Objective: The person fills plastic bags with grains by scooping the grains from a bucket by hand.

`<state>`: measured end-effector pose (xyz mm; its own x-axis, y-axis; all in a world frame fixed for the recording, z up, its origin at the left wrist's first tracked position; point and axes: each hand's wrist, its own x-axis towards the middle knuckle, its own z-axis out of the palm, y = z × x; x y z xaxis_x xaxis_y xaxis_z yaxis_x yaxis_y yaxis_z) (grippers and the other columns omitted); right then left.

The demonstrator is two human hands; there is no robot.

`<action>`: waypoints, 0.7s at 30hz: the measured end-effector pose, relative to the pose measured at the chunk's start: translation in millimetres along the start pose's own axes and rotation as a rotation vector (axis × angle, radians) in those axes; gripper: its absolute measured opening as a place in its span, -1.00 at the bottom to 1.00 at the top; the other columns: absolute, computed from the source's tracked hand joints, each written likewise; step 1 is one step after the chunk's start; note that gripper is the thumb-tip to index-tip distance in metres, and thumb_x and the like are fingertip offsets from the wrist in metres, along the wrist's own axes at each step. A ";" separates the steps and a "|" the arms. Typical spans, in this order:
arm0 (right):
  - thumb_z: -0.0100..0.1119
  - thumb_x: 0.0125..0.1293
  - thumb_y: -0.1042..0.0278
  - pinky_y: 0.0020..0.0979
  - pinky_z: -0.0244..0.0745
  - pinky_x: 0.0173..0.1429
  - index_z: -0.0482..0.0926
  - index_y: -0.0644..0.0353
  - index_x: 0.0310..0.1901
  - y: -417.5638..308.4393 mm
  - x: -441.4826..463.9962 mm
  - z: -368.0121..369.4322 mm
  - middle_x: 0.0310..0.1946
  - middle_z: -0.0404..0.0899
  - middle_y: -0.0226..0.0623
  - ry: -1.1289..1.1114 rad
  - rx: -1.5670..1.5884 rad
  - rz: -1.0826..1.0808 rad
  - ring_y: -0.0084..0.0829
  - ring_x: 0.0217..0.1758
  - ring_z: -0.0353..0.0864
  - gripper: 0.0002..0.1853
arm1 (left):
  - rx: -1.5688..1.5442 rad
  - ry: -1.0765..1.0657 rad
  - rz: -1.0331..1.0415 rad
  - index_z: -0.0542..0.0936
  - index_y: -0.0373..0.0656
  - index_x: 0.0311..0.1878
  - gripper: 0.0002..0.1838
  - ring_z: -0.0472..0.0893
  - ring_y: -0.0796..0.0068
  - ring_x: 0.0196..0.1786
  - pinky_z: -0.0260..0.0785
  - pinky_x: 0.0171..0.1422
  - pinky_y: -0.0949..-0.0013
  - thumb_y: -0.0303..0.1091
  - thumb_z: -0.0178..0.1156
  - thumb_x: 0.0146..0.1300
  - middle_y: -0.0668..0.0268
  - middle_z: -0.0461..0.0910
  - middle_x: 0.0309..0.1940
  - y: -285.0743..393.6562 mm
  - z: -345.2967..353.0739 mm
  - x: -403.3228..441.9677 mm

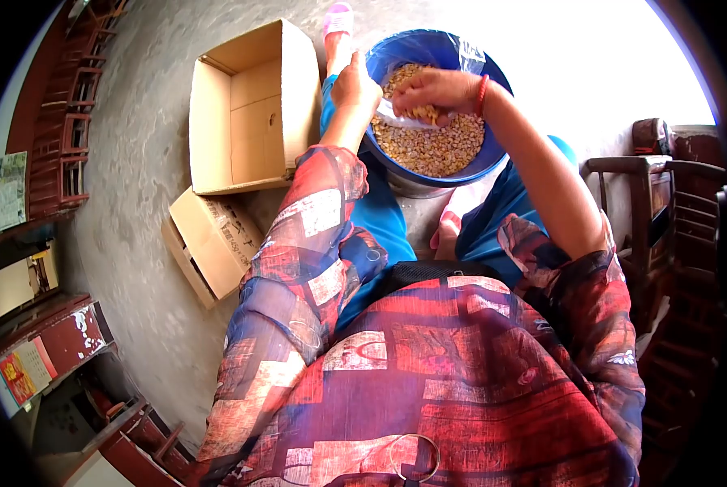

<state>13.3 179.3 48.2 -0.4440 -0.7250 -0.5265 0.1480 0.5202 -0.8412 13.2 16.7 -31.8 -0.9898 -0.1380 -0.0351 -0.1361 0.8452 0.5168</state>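
A round blue tub [495, 154] stands between my knees, full of small yellow-and-tan pieces [432, 150] that look like kernels. Over its left part, a clear plastic bag [396, 118] hangs from my left hand [357, 88], whose fingers are closed on the bag's edge. My right hand [438, 91] curls, palm down, around a handful of the pieces at the bag's mouth. Some of them show below its fingers. A red band circles that wrist. How full the bag is, I cannot tell.
An open cardboard box [254, 122] lies to the left of the tub, with a smaller carton [213, 243] beside it. A wooden chair [651, 203] stands at the right. Dark red furniture [63, 154] lines the left side. Strong light washes out the floor at upper right.
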 end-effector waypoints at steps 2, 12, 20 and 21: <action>0.07 0.17 0.24 -0.56 0.52 -0.44 0.55 0.16 -0.16 -7.5 8.5 -12.7 -0.21 0.50 -0.35 0.132 -0.059 -0.059 -0.59 -0.34 0.52 -0.75 | -0.003 0.027 0.041 0.36 -0.15 -0.02 -0.58 0.57 0.07 -0.16 0.40 -0.13 0.11 -0.51 0.07 -0.03 0.04 0.57 -0.29 -2.7 3.0 1.2; 0.05 0.16 0.28 -0.25 0.52 -0.08 0.49 0.10 -0.03 73.1 38.9 -114.9 -0.04 0.51 -0.26 0.649 -0.625 -0.195 -0.33 -0.03 0.52 -0.67 | -0.015 0.016 0.050 0.36 -0.18 -0.03 -0.60 0.57 0.07 -0.17 0.38 -0.12 0.10 -0.52 0.05 -0.02 0.01 0.57 -0.31 0.8 -2.8 -1.4; 0.02 0.15 0.26 -0.22 0.32 0.10 0.33 0.14 0.08 139.4 19.2 -94.4 -0.11 0.45 0.08 0.999 -0.576 0.022 -0.02 0.05 0.39 -0.57 | -0.020 -0.009 0.000 0.37 -0.15 -0.02 -0.61 0.56 0.04 -0.16 0.38 -0.11 0.09 -0.51 0.04 -0.01 0.00 0.56 -0.28 1.6 -2.0 -1.2; 0.01 0.16 0.25 -0.22 0.33 0.08 0.33 0.16 0.07 143.8 22.9 -94.1 -0.12 0.46 0.08 1.052 -0.566 0.007 -0.01 0.02 0.41 -0.57 | -0.015 -0.009 0.000 0.37 -0.15 -0.02 -0.61 0.56 0.04 -0.16 0.38 -0.11 0.09 -0.51 0.04 -0.01 0.00 0.56 -0.28 1.1 -2.1 -0.6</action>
<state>-58.7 280.0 -73.1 -0.9897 -0.1338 0.0511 -0.1406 0.8391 -0.5256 13.7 16.6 -29.4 -0.9901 -0.1333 -0.0432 -0.1358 0.8372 0.5298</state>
